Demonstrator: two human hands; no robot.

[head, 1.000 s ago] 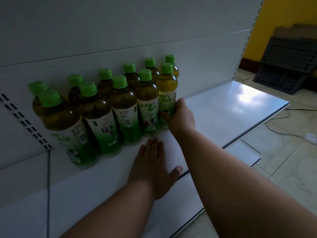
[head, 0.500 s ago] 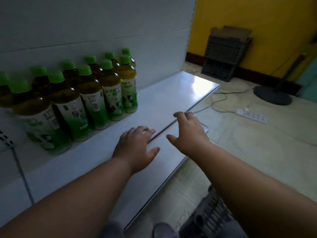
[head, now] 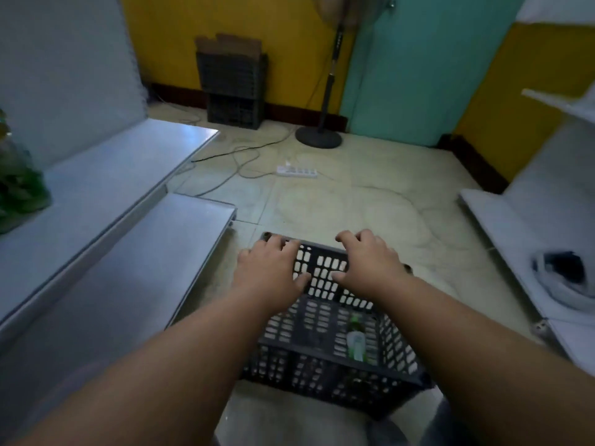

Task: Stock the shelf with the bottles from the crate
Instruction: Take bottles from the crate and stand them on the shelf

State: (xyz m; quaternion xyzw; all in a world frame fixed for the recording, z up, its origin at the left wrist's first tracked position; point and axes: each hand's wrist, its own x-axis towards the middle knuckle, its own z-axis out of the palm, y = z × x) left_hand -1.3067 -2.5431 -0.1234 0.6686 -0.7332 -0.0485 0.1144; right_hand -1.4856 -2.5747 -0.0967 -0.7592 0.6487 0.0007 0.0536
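A dark grey slotted plastic crate stands on the floor in front of me. One green-labelled bottle lies inside it, near the right wall. My left hand and my right hand hover over the crate's far rim, fingers spread, each holding nothing. At the far left edge, part of a green-labelled bottle stands on the white shelf.
A lower white shelf board juts out left of the crate. Another white shelf at right holds a coiled cable. On the tiled floor lie a power strip, loose cables and a fan stand. A second dark crate leans on the yellow wall.
My view has swung right and down from the row of shelved bottles to the crate. Both hands left the shelf and now hang over the crate.
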